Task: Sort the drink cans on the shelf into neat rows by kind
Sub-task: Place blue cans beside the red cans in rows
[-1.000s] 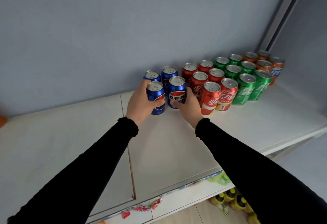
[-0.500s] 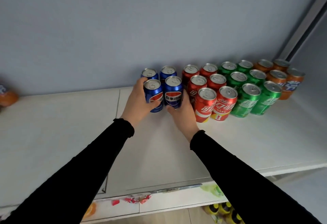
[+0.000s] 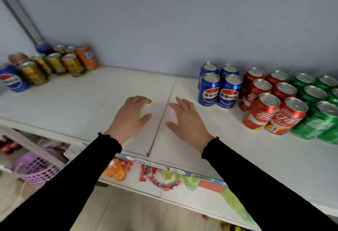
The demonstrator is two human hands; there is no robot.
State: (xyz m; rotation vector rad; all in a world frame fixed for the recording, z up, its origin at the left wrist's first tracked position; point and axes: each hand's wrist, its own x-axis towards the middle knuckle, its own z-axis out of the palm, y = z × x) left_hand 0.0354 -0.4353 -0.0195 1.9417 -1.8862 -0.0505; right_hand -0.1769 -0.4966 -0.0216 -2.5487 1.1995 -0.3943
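Note:
On the white shelf [image 3: 91, 101], blue Pepsi cans [image 3: 218, 86] stand in a tight block at centre right, with red cola cans [image 3: 270, 101] beside them and green cans [image 3: 318, 106] at the far right. At the far left stands a mixed group: several gold cans [image 3: 53, 64], an orange can [image 3: 86, 58], a lone blue Pepsi can [image 3: 11, 80] and another blue can [image 3: 43, 48] at the back. My left hand [image 3: 130, 117] and my right hand [image 3: 188, 120] hover empty over the bare middle of the shelf, fingers relaxed, left of the Pepsi block.
The blue wall rises close behind the cans. A grey post [image 3: 20, 13] stands in the left corner. Below the shelf's front edge hang snack packets [image 3: 153, 176]. A purple basket [image 3: 36, 170] sits lower left.
Both hands have let go of the front two Pepsi cans and drawn back leftward. The view has swung left, bringing the mixed cans at the far left into sight.

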